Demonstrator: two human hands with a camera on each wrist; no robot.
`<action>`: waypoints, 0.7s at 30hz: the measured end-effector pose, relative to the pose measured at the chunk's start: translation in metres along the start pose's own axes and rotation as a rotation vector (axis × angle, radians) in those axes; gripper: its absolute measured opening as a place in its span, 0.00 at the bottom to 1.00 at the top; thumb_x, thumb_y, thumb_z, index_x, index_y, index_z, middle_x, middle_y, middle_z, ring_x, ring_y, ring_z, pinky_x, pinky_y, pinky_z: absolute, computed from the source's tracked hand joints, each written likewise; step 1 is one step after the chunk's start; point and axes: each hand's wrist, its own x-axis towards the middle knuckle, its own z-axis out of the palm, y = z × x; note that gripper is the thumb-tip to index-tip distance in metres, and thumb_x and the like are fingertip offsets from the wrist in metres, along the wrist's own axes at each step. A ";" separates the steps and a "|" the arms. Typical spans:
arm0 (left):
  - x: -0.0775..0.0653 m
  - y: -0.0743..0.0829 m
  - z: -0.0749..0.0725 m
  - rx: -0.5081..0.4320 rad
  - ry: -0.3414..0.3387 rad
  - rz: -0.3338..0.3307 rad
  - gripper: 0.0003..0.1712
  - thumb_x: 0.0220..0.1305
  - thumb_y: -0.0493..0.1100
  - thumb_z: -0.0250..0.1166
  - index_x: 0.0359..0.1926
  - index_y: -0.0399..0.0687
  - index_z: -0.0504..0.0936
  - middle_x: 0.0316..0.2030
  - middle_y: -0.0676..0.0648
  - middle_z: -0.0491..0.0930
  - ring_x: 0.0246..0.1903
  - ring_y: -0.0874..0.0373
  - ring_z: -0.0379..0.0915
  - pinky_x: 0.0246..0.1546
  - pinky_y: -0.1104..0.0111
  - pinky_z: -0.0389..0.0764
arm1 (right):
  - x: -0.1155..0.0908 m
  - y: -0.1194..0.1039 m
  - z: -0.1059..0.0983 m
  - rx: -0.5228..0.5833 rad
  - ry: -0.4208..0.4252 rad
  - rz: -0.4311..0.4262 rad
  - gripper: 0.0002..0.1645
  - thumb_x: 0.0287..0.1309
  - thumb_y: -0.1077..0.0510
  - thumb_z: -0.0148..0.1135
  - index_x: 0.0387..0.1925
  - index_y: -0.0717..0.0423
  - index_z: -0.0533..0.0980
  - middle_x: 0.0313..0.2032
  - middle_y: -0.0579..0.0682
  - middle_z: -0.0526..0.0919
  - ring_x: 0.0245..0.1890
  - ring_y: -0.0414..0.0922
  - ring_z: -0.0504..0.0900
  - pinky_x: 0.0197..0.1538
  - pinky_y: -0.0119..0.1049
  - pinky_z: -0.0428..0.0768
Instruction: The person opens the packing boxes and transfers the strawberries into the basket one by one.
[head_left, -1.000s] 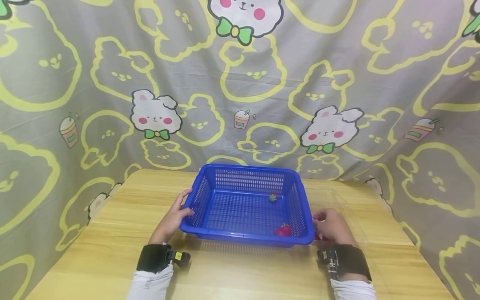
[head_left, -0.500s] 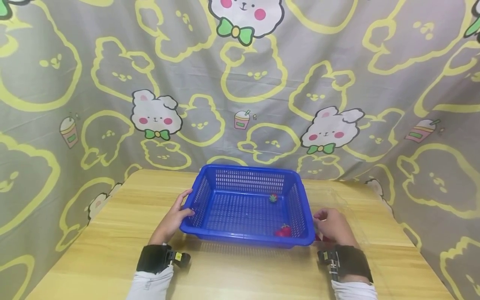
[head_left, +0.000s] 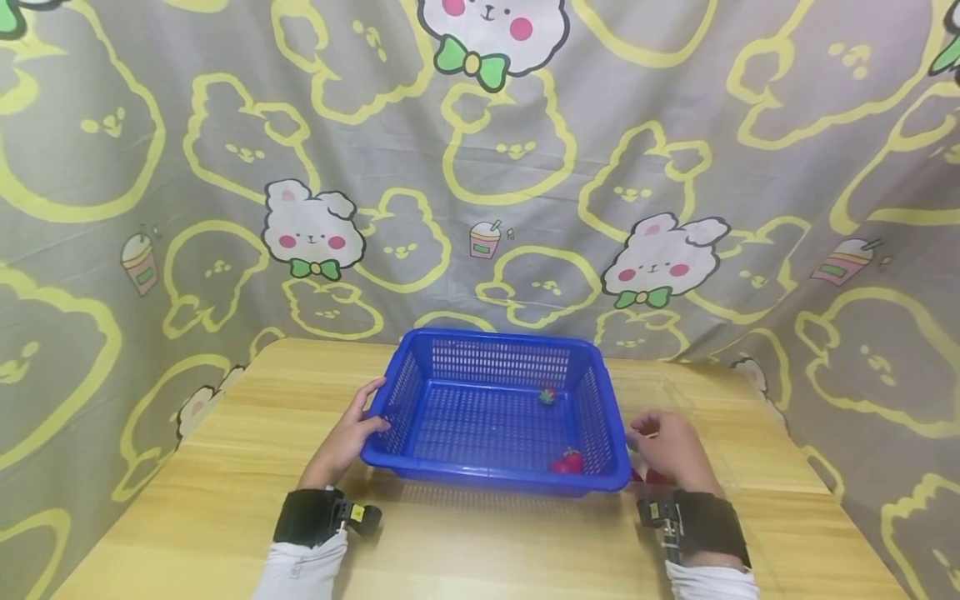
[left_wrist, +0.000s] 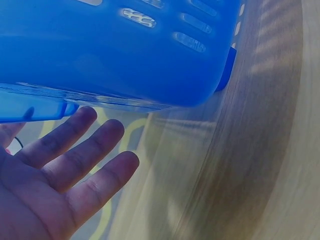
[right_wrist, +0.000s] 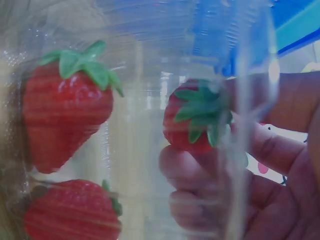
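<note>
A blue slotted plastic basket (head_left: 495, 417) stands mid-table. My left hand (head_left: 345, 437) touches its left rim, thumb over the edge; in the left wrist view several fingers (left_wrist: 102, 185) extend straight beneath the rim. Just right of the basket, my right hand (head_left: 672, 446) reaches into a clear plastic box (right_wrist: 243, 150). There it pinches a strawberry (right_wrist: 187, 117) with green leaves between thumb and fingers. Two more strawberries lie in the box, one upper (right_wrist: 67, 115) and one lower (right_wrist: 75, 212). Inside the basket are a strawberry (head_left: 547, 397) near the back right and red fruit (head_left: 568, 462) at the front right corner.
The wooden table (head_left: 480, 550) carries both containers. A patterned curtain (head_left: 420, 150) hangs behind and along both sides. The basket's right wall stands close against the clear box. Black camera straps (head_left: 309, 517) circle both wrists.
My right hand has shifted slightly up and to the right, and more red fruit shows beneath it. My left hand and the basket stay in place.
</note>
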 end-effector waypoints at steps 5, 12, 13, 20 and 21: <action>-0.001 0.000 0.000 -0.002 0.000 -0.014 0.41 0.63 0.34 0.52 0.75 0.56 0.49 0.66 0.26 0.58 0.60 0.32 0.62 0.54 0.46 0.72 | -0.002 -0.002 -0.002 0.013 0.013 -0.009 0.14 0.58 0.56 0.63 0.40 0.63 0.79 0.37 0.58 0.84 0.39 0.55 0.81 0.37 0.48 0.79; -0.002 0.001 0.000 0.006 -0.002 -0.015 0.41 0.64 0.35 0.53 0.75 0.58 0.48 0.66 0.26 0.58 0.60 0.31 0.63 0.54 0.45 0.72 | -0.003 -0.006 -0.004 0.004 0.039 -0.028 0.14 0.57 0.57 0.63 0.41 0.63 0.79 0.38 0.58 0.84 0.41 0.57 0.81 0.40 0.52 0.78; -0.002 0.001 0.000 0.002 -0.001 -0.014 0.41 0.64 0.34 0.53 0.75 0.57 0.49 0.66 0.26 0.58 0.59 0.31 0.63 0.53 0.46 0.73 | -0.004 -0.006 -0.005 0.003 0.040 -0.028 0.13 0.57 0.57 0.62 0.41 0.63 0.79 0.38 0.58 0.84 0.41 0.57 0.81 0.40 0.52 0.78; -0.001 0.001 0.001 0.021 0.007 -0.026 0.41 0.63 0.35 0.53 0.74 0.58 0.49 0.65 0.27 0.59 0.59 0.31 0.64 0.53 0.46 0.73 | -0.005 -0.010 -0.008 0.008 0.044 -0.021 0.16 0.58 0.58 0.62 0.44 0.65 0.78 0.39 0.60 0.84 0.42 0.58 0.82 0.40 0.52 0.79; -0.001 0.001 0.002 0.022 0.009 -0.029 0.41 0.63 0.35 0.53 0.74 0.59 0.50 0.65 0.27 0.59 0.59 0.31 0.64 0.53 0.46 0.73 | -0.006 -0.010 -0.008 0.008 0.046 -0.019 0.16 0.58 0.57 0.62 0.44 0.65 0.78 0.40 0.60 0.84 0.42 0.58 0.82 0.39 0.51 0.79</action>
